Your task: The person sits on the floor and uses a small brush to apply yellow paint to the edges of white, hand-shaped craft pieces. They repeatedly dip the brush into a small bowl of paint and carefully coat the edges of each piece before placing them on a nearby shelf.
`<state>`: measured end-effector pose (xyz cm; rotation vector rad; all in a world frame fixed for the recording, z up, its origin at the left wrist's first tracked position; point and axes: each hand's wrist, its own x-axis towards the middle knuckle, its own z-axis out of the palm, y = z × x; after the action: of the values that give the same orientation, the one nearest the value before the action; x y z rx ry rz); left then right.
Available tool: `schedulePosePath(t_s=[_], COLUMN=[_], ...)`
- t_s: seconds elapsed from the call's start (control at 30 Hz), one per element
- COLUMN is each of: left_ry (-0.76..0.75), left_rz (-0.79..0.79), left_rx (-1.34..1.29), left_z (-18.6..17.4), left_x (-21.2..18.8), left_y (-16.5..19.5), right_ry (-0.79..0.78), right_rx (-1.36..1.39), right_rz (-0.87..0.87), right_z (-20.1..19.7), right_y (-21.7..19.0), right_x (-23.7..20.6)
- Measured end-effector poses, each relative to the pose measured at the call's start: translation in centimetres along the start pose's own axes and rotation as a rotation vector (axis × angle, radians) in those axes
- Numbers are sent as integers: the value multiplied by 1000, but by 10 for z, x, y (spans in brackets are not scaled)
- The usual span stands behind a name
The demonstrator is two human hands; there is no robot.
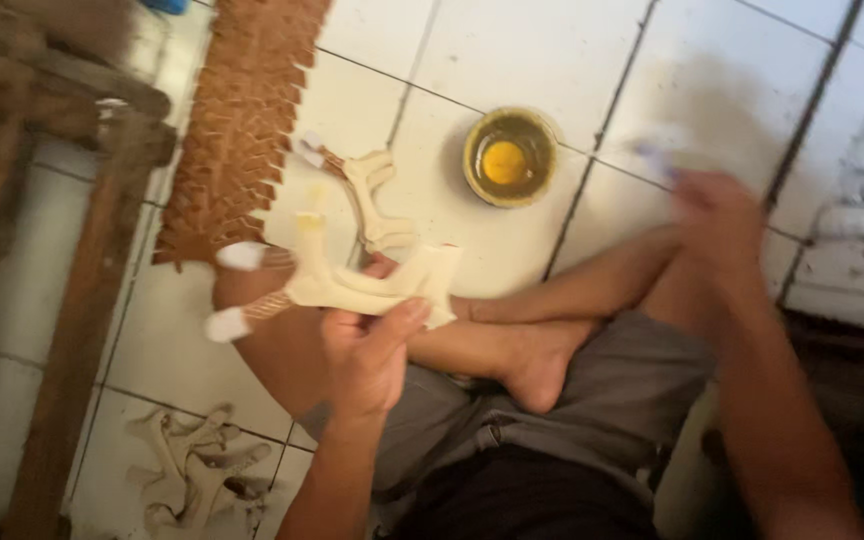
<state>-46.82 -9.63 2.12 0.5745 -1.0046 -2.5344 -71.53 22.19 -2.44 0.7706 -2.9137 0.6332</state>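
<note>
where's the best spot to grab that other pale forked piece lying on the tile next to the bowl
Probably the pale forked piece is best gripped at its narrow middle stem, coming from above with fingers on either long side. It lies flat on the white tile floor, prongs at both ends, apart from the small bowl, so the waist is free.

Dim warm light, heavy motion blur
</note>
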Motion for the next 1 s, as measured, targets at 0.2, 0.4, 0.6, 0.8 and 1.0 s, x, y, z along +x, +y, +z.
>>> schedulePosePath(t_s=[0.2,0.4,0.6,0.8,1.0], left_ry=[-77,-201,-48,-28,-90], left_rz=[-169,-188,-148,-128,-107], left_rx=[29,144,-90,-150,-24], left_z=[40,63,65,68,62], left_x=[0,-14,-30,-35,-36], left_y=[-17,-18,-32,-38,-19], right_ry=[209,-117,-96,-10,-84], right_rx=[753,1297,1606,1711,1148], right_rz=[241,456,424,458,224], right_z=[-49,-24,-2,7,-39], right_y=[-55,-140,-175,-181,-166], right_x=[-74,-74,-71,-82,-82])
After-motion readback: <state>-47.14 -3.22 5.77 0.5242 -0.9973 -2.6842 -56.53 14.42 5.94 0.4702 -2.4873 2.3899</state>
